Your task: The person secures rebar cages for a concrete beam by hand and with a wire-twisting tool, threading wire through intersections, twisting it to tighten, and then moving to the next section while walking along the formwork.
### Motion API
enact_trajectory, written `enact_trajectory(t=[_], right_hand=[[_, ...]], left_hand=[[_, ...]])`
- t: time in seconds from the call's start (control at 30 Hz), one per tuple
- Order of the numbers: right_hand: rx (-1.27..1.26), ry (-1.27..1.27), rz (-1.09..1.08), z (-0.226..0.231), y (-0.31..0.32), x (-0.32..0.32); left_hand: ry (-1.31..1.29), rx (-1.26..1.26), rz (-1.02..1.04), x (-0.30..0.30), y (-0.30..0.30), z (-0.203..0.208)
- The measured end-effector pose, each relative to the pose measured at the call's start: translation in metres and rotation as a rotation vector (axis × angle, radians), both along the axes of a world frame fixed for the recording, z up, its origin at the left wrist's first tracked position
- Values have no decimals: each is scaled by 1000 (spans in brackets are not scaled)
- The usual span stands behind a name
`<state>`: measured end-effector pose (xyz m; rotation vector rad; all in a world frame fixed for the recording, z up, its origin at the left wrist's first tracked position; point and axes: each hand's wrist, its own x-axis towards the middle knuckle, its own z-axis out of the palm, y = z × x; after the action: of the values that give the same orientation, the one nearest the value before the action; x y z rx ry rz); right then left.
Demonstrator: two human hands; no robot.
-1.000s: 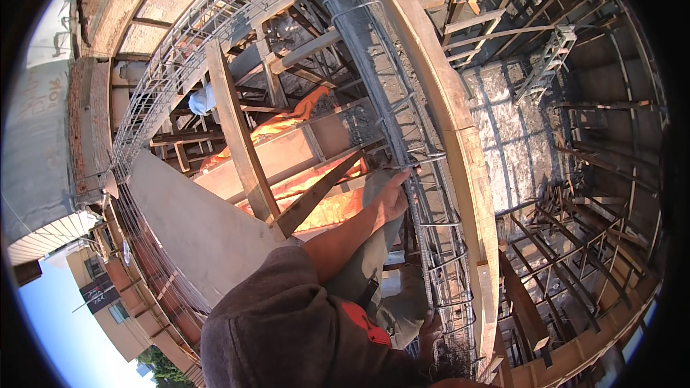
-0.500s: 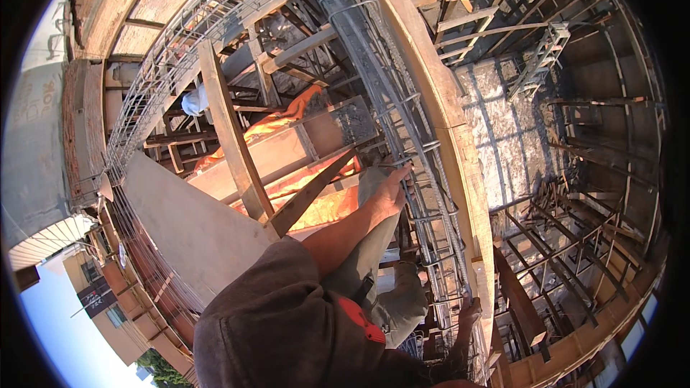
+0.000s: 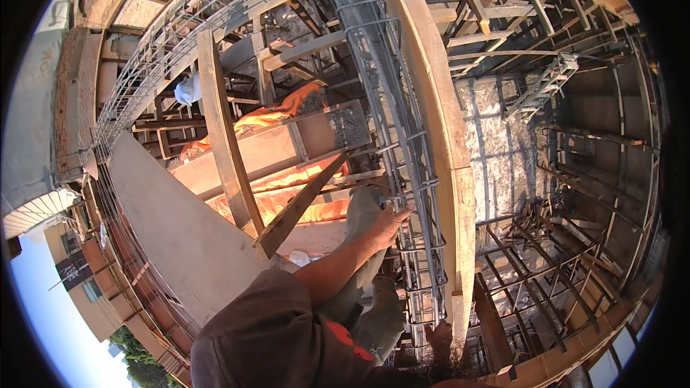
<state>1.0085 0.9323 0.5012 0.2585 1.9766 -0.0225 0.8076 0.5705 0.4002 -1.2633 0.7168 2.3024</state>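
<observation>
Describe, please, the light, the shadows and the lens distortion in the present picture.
Head view: strong sun on the orange sheet and the pale floor, the floor crossed by dark grid-like shadow lines. Head view: the left hand in sunlight, the right hand in shade and hard to make out. Head view: fisheye distortion, black corners, the long wooden beam bowed.

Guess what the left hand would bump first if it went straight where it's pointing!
Probably the steel bar cage, right by the fingertips of the left hand, though depth is unclear.
</observation>
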Motion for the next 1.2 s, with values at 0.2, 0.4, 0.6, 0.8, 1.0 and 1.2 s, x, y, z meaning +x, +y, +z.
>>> enact_trajectory(t=[0.2,0.4,0.6,0.8,1.0,1.2], right_hand=[[-851,592,337,57,-206,-341],[-1031,851,620,-30,-445,-586],[-708,1197,911,-111,-578,-691],[-483,865,781,-112,-586,-659],[-539,925,791,-98,-568,-639],[-550,1162,772,-117,-576,-645]], left_hand=[[36,-25,-81,5,4,-17],[10,44,-71,10,4,-3],[312,-88,-87,30,2,-9],[144,-263,-337,8,-13,11],[176,-307,-71,-2,-2,14],[151,-445,-228,-6,-6,23]])
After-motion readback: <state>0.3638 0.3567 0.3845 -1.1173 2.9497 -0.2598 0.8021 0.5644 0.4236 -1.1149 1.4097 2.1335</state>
